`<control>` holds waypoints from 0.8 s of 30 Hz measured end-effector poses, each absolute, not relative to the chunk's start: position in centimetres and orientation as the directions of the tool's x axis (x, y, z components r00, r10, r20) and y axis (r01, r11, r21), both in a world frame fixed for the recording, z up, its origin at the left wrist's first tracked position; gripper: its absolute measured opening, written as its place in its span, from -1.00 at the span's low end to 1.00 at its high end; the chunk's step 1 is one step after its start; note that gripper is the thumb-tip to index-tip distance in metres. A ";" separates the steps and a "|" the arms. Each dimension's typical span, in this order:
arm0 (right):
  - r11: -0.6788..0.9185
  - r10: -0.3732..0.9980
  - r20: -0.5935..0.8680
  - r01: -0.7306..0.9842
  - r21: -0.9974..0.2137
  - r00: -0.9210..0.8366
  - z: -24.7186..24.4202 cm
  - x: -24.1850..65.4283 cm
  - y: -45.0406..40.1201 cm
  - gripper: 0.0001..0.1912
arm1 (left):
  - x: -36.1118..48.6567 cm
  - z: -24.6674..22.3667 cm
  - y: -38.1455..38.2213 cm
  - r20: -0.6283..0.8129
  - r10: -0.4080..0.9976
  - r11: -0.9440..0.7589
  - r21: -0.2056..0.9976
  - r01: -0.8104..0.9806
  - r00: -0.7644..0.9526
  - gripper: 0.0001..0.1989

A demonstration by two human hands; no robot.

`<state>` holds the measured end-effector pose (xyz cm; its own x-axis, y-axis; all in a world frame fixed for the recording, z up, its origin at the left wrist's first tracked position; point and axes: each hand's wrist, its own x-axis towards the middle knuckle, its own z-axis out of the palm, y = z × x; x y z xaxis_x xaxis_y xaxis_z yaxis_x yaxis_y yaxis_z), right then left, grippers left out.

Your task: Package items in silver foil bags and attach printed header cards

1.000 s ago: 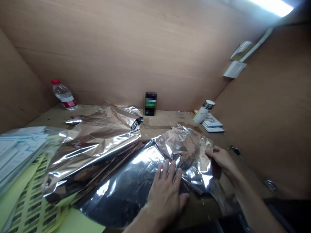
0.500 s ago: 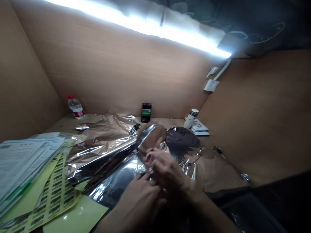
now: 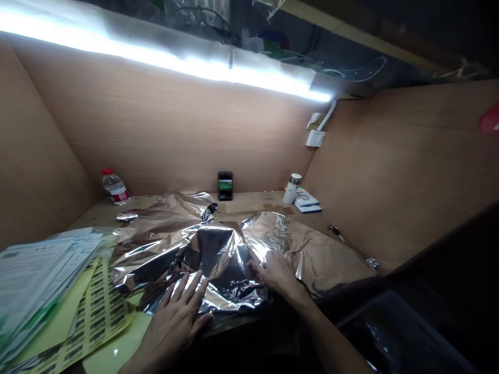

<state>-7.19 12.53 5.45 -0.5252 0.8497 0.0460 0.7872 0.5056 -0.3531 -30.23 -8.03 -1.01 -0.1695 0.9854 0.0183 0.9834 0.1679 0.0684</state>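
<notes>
A crinkled sheet of shiny metallic film (image 3: 218, 254), silver and copper in its reflections, lies spread over the table. My left hand (image 3: 177, 311) rests flat on its near left part, fingers stretched out. To the right, my right hand (image 3: 276, 272) lies on the film with its fingers extended; some of the fingertips are blurred against the reflections. Neither hand grips anything. Another rumpled stretch of film (image 3: 156, 234) lies further left and back; whether it is a separate piece I cannot tell.
Printed papers (image 3: 35, 270) and yellow label sheets (image 3: 97, 301) cover the left side. Along the back stand a red-capped bottle (image 3: 116, 188), a phone (image 3: 225, 186) and a white flask (image 3: 292, 189) beside small booklets (image 3: 306, 200). Wooden panels (image 3: 175, 135) enclose the table.
My hands were close together on bunched film; now they are apart, fingers spread. The film lies flatter and reaches further right. The camera view has shifted.
</notes>
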 end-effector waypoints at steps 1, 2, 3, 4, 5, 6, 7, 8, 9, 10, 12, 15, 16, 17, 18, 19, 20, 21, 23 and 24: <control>0.505 0.832 -0.020 0.772 -0.386 -0.554 5.0 -6.9 12.9 -0.56 | -30.3 -0.8 -8.5 0.014 0.984 0.176 0.060 0.983 -0.177 -0.28; 0.509 0.805 -0.061 0.741 -0.439 -0.590 4.5 -6.7 13.1 -0.63 | -30.4 -0.4 -8.8 0.004 0.982 0.190 0.050 0.980 -0.191 -0.27; 0.505 0.786 -0.074 0.706 -0.496 -0.614 4.1 -6.7 13.2 -0.71 | -30.4 0.2 -8.9 -0.009 0.978 0.206 0.038 0.978 -0.206 -0.26; 0.495 0.780 -0.063 0.676 -0.546 -0.623 3.9 -6.7 13.2 -0.77 | -30.3 0.9 -8.7 -0.016 0.975 0.221 0.025 0.975 -0.221 -0.28; 0.481 0.784 -0.045 0.652 -0.586 -0.619 3.7 -6.7 13.2 -0.82 | -30.1 1.8 -8.1 -0.009 0.974 0.226 0.019 0.974 -0.226 -0.33; 0.468 0.790 -0.029 0.632 -0.617 -0.613 3.6 -6.8 13.1 -0.85 | -29.8 2.8 -7.0 0.023 0.976 0.215 0.024 0.976 -0.216 -0.38; 0.457 0.794 -0.015 0.614 -0.644 -0.608 3.6 -6.9 13.0 -0.86 | -29.3 3.8 -5.5 0.081 0.979 0.187 0.039 0.982 -0.189 -0.43; 0.445 0.800 -0.006 0.599 -0.666 -0.600 3.5 -6.9 12.8 -0.84 | -28.8 4.7 -3.7 0.153 0.977 0.137 0.062 0.989 -0.145 -0.46; 0.428 0.808 -0.006 0.594 -0.682 -0.589 3.4 -7.0 12.7 -0.81 | -28.3 5.4 -1.5 0.233 0.969 0.068 0.087 0.994 -0.087 -0.47; 0.410 0.817 -0.014 0.597 -0.690 -0.577 3.2 -7.0 12.5 -0.80 | -27.8 5.8 0.8 0.274 0.961 -0.007 0.100 0.995 -0.021 -0.45; 0.381 0.832 -0.036 0.618 -0.688 -0.554 2.7 -6.9 12.3 -0.85 | -27.1 5.8 5.2 0.221 0.972 -0.109 0.110 0.988 0.082 -0.44; 0.340 0.845 -0.066 0.628 -0.700 -0.531 1.8 -6.4 12.5 -0.96 | -27.4 4.6 9.7 0.098 0.991 -0.106 0.134 0.985 0.093 -0.41; 0.320 0.846 -0.075 0.616 -0.719 -0.527 1.6 -6.1 12.7 -0.93 | -27.9 4.2 10.3 0.085 0.994 -0.086 0.139 0.987 0.074 -0.40; 0.296 0.845 -0.085 0.595 -0.747 -0.528 1.5 -5.8 13.0 -0.90 | -28.3 3.9 10.4 0.082 0.995 -0.067 0.141 0.988 0.055 -0.39; 0.266 0.838 -0.101 0.564 -0.782 -0.536 1.5 -5.6 13.3 -0.88 | -28.6 3.7 10.1 0.083 0.996 -0.049 0.139 0.989 0.038 -0.38; 0.228 0.826 -0.119 0.520 -0.823 -0.551 1.6 -5.5 13.6 -0.88 | -28.7 3.6 9.3 0.084 0.996 -0.032 0.134 0.990 0.021 -0.36; 0.180 0.808 -0.139 0.464 -0.867 -0.573 2.0 -5.5 14.0 -0.86 | -28.6 3.6 8.2 0.087 0.996 -0.022 0.131 0.991 0.011 -0.33; 0.124 0.783 -0.158 0.399 -0.909 -0.602 2.6 -5.8 14.4 -0.84 | -28.3 3.7 6.7 0.087 0.996 -0.024 0.134 0.991 0.013 -0.26; 0.001 0.728 -0.170 0.248 -0.969 -0.664 4.5 -7.0 15.1 -0.74 | -27.1 3.8 3.3 0.109 0.994 -0.043 0.165 0.985 0.025 -0.04; -0.063 0.705 -0.150 0.149 -0.987 -0.693 5.8 -8.1 15.3 -0.69 | -26.4 4.0 1.6 0.141 0.990 -0.050 0.188 0.981 0.023 0.04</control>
